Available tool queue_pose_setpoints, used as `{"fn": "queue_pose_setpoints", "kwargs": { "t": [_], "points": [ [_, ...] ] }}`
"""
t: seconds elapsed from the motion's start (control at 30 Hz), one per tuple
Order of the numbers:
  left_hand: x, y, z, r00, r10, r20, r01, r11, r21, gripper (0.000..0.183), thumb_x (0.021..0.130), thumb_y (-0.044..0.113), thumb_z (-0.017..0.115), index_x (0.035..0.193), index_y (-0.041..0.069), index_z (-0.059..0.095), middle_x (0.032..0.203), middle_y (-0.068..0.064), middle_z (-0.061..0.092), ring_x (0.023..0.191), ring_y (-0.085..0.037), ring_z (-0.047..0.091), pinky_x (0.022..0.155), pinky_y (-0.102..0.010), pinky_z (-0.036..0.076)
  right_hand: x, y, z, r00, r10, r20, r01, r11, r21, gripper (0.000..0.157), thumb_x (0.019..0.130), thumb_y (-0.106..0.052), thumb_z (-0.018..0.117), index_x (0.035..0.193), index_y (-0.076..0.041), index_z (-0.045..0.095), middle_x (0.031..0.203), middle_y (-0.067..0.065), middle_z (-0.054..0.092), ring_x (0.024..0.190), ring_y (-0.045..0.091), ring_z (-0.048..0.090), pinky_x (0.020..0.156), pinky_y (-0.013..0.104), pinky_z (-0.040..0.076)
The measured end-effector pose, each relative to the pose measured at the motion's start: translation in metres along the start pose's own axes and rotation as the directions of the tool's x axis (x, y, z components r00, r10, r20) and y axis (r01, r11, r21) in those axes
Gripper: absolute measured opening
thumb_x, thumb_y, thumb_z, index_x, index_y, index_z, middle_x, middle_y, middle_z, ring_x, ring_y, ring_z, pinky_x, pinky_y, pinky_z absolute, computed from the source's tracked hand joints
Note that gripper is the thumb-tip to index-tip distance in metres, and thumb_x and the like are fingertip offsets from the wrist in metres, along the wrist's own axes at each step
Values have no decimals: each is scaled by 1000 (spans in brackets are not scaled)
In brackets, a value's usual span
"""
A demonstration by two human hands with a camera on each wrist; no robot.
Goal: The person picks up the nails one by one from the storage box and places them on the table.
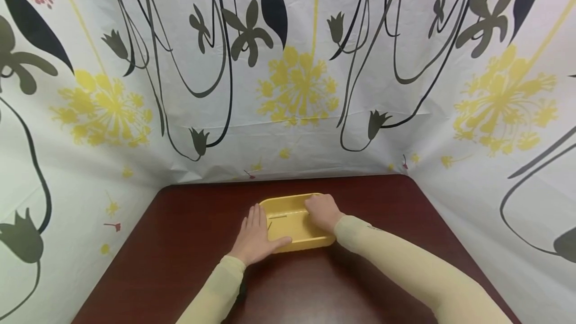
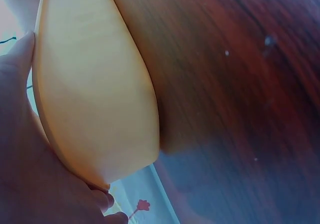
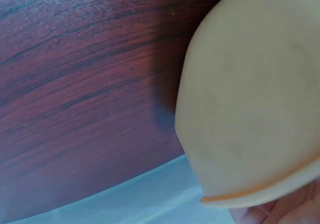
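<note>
A shallow yellow plastic tray (image 1: 294,245) with rounded corners sits on the dark wooden table. Two thin, short sticks show inside it: one stick (image 1: 277,216) near the back wall, another stick (image 1: 269,225) by the left end. My left hand (image 1: 254,236) rests along the tray's left rim, fingers straight and thumb spread over the front-left corner. At the right end, my right hand (image 1: 323,211) reaches over the rim into the tray, its fingers bent downward. The right fingertips are hidden, and I cannot tell if they hold something. In the left wrist view, the tray's outer wall (image 2: 100,83) fills much of the picture.
The dark reddish table (image 1: 198,224) has rounded back corners. A white sheet (image 1: 288,149) with flower prints hangs behind it and along both sides. Pale yellow sleeves (image 1: 405,251) cover both forearms.
</note>
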State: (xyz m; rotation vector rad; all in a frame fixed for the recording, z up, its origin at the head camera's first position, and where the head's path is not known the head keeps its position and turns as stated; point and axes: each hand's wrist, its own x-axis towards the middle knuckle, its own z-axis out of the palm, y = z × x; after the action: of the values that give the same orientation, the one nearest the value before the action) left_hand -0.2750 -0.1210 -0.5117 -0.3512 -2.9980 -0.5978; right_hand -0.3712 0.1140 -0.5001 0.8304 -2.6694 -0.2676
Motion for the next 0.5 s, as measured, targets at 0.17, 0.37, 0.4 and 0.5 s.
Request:
{"fn": "queue_pose_setpoints", "kwargs": {
  "t": [0.17, 0.37, 0.4, 0.5],
  "points": [
    [0, -1, 1, 1000, -6, 6, 6, 1000, 6, 130, 77, 90, 48, 159, -3, 10, 166, -22, 5, 153, -35, 4, 120, -53, 13, -4, -3, -11, 999, -26, -37, 26, 1000, -7, 19, 79, -5, 66, 65, -17, 64, 75, 3, 60, 61, 20, 55, 48, 36, 49],
    [1, -1, 3, 1000, 0, -2, 0, 1000, 2, 128, 79, 86, 52, 159, -3, 9, 166, -22, 5, 153, -35, 4, 119, -54, 13, -7, -3, -25, 989, -95, -112, 94, 995, -21, 21, 84, -9, 71, 65, -17, 65, 80, 2, 52, 73, 22, 51, 52, 33, 45],
    [1, -1, 3, 1000, 2, -5, -2, 1000, -1, 127, 79, 85, 53, 159, -3, 9, 166, -22, 5, 153, -35, 4, 119, -54, 14, -8, -3, -27, 986, -105, -127, 103, 994, -19, 22, 84, -10, 71, 65, -17, 65, 81, 2, 51, 75, 23, 50, 54, 34, 44],
    [1, -1, 2, 1000, 4, -10, -4, 1000, -8, 126, 80, 84, 56, 159, -3, 9, 166, -22, 5, 153, -35, 4, 119, -54, 13, -9, -1, -33, 978, -126, -164, 127, 992, -3, 21, 85, -10, 71, 66, -18, 67, 87, 3, 54, 84, 25, 50, 66, 38, 48]
  ]
}}
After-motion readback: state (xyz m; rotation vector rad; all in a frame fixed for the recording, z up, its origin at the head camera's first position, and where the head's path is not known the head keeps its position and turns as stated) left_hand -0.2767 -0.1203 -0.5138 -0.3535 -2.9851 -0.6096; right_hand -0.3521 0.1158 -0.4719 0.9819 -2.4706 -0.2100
